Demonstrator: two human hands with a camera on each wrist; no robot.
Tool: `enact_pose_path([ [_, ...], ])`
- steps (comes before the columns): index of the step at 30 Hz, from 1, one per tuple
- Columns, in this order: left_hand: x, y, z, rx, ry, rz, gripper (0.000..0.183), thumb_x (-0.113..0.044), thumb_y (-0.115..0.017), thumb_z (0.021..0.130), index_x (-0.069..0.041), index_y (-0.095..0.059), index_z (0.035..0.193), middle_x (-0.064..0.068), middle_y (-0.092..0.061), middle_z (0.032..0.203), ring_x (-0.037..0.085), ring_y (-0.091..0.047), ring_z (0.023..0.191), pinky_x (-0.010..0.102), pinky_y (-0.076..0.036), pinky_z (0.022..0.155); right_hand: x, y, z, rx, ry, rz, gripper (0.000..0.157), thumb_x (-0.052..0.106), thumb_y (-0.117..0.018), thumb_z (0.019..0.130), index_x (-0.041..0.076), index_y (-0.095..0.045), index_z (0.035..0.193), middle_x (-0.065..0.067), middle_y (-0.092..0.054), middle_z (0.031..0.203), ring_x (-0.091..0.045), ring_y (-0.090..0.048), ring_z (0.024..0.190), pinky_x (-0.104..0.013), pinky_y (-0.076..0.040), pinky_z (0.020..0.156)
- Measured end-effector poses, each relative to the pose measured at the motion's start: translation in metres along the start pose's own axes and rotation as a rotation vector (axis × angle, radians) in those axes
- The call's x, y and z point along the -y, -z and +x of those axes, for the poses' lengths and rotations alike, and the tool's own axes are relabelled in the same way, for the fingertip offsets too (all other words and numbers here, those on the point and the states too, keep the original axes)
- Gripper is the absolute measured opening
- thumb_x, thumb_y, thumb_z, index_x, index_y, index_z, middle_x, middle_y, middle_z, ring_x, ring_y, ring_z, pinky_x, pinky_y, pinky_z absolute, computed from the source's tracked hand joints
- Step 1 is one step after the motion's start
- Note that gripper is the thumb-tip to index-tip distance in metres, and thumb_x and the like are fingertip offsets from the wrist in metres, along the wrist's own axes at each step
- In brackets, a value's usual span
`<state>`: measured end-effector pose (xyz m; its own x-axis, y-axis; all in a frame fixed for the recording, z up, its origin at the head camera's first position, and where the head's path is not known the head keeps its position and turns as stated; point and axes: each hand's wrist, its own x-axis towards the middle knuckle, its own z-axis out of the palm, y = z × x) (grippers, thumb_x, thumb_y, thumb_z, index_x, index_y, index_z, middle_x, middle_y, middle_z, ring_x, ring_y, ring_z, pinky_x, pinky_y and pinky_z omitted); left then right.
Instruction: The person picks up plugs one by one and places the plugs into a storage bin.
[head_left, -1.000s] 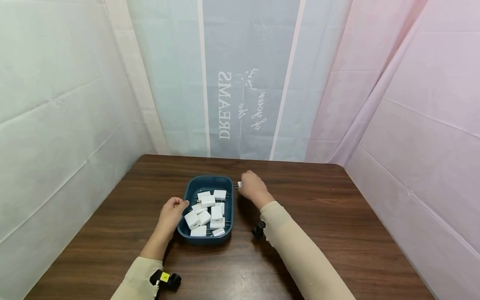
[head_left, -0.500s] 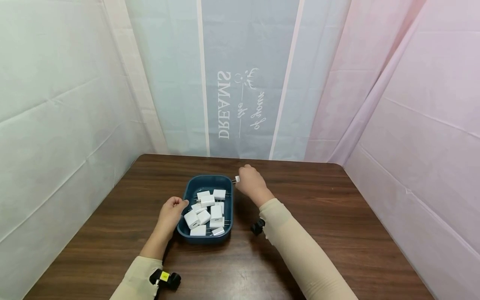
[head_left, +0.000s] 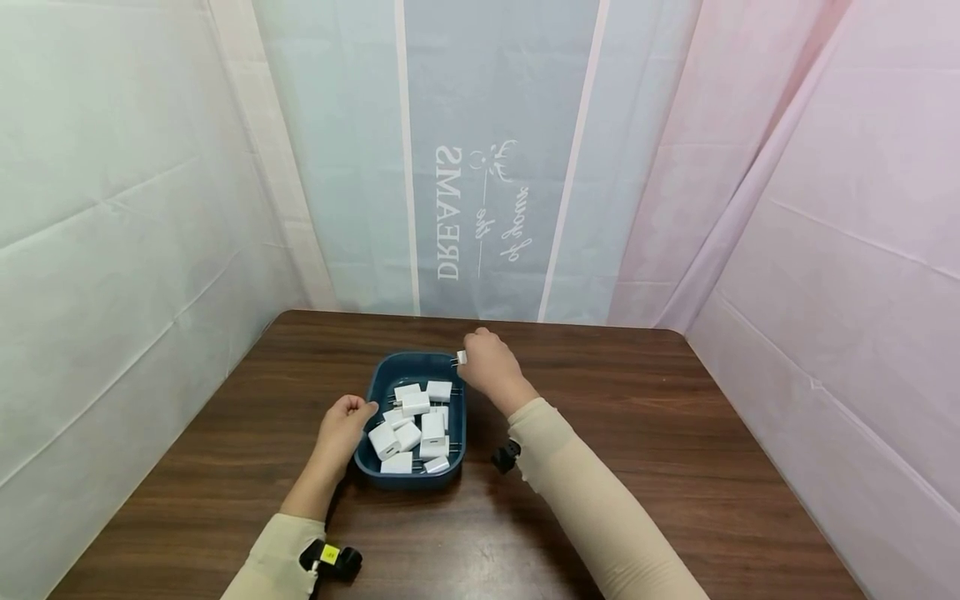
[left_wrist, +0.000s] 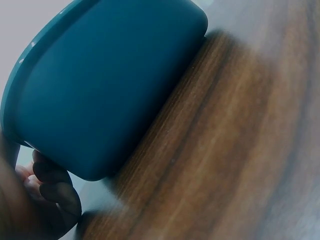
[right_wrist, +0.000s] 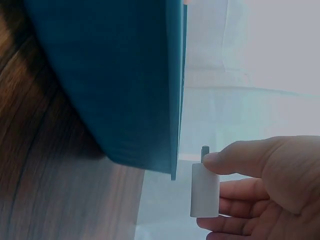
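A dark blue plastic bin [head_left: 411,481] stands on the table, holding a pile of white charger plugs [head_left: 415,403] with metal prongs. My left hand [head_left: 345,429] grips the bin's left rim, thumb at the lip and fingers curled beneath it, as the left wrist view shows against the bin's blue wall [left_wrist: 100,90]. At the bin's far right corner, my right hand [head_left: 493,368] pinches one white charger plug [right_wrist: 205,191] between thumb and fingers. Its prongs point left over the rim in the head view; in the right wrist view it sits just above rim height.
The brown wood-grain table [head_left: 637,433] extends around the bin. Pale printed curtains [head_left: 495,83] hang behind it and along both sides. Black wrist cameras [head_left: 341,562] are strapped over the beige sleeves [head_left: 600,500].
My right hand has risen slightly and moved left, bringing the charger plug from beside the bin to over its far right rim. The left hand has stayed on the left rim.
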<state>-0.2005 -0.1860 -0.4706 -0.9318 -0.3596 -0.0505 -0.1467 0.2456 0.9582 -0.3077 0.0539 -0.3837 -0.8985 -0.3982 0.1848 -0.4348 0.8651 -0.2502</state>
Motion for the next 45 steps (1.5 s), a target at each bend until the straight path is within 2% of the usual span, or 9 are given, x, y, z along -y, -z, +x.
enact_pose_path([
  [5,0.001,0.0,0.001,0.001,-0.005,-0.007,0.022,-0.023,-0.064,0.1,-0.004,-0.055,0.097,-0.001,-0.044,0.075,0.018,-0.045,0.073,0.03,-0.037,0.065,0.007,-0.002,-0.001,0.002,-0.002,0.007,0.028,0.02,-0.076,0.091,0.003,-0.071,0.113,-0.013,-0.062,0.121,-0.019,-0.061,0.083,-0.036,-0.056,0.074],
  [12,0.001,0.0,0.0,-0.001,-0.013,0.001,0.022,-0.024,-0.063,0.1,-0.004,-0.054,0.098,-0.002,-0.043,0.074,0.017,-0.045,0.072,0.029,-0.037,0.065,0.019,-0.006,-0.002,0.002,0.016,0.008,0.029,0.02,-0.076,0.091,0.003,-0.072,0.114,-0.013,-0.063,0.118,-0.02,-0.061,0.091,-0.036,-0.058,0.079],
  [15,0.002,0.0,0.0,-0.004,-0.015,-0.002,0.021,-0.023,-0.064,0.099,-0.004,-0.055,0.097,-0.002,-0.043,0.073,0.016,-0.044,0.07,0.029,-0.037,0.063,0.023,-0.007,-0.002,0.017,0.021,0.013,0.03,0.021,-0.075,0.092,0.003,-0.071,0.116,-0.014,-0.062,0.124,-0.02,-0.062,0.09,-0.036,-0.058,0.078],
  [21,0.002,-0.001,0.001,0.001,-0.022,-0.007,0.021,-0.023,-0.064,0.099,-0.004,-0.054,0.097,-0.002,-0.043,0.073,0.017,-0.045,0.071,0.029,-0.037,0.063,0.027,-0.009,-0.004,0.036,0.03,0.014,0.028,0.023,-0.075,0.093,0.004,-0.072,0.114,-0.014,-0.061,0.126,-0.018,-0.062,0.084,-0.034,-0.056,0.073],
  [26,0.002,0.0,0.001,0.002,-0.025,-0.013,0.022,-0.023,-0.064,0.1,-0.003,-0.054,0.098,-0.002,-0.044,0.073,0.016,-0.044,0.071,0.029,-0.037,0.064,0.031,-0.012,-0.005,0.047,0.036,0.019,0.03,0.024,-0.075,0.093,0.005,-0.071,0.115,-0.012,-0.062,0.122,-0.018,-0.062,0.087,-0.034,-0.057,0.077],
  [34,0.003,0.0,0.0,0.0,-0.018,-0.01,0.021,-0.022,-0.063,0.1,-0.004,-0.054,0.097,-0.003,-0.043,0.073,0.017,-0.044,0.072,0.029,-0.037,0.064,0.038,-0.019,-0.003,0.083,0.04,0.012,0.037,0.026,-0.075,0.093,0.004,-0.069,0.123,-0.013,-0.061,0.129,-0.019,-0.065,0.09,-0.035,-0.058,0.08],
  [45,0.001,-0.001,-0.002,-0.004,-0.015,-0.002,0.021,-0.022,-0.063,0.099,-0.003,-0.054,0.097,-0.002,-0.043,0.073,0.017,-0.045,0.071,0.029,-0.036,0.063,0.04,-0.031,0.0,0.087,0.05,-0.032,0.034,0.028,-0.076,0.093,0.006,-0.072,0.118,-0.012,-0.063,0.127,-0.019,-0.066,0.094,-0.034,-0.058,0.078],
])
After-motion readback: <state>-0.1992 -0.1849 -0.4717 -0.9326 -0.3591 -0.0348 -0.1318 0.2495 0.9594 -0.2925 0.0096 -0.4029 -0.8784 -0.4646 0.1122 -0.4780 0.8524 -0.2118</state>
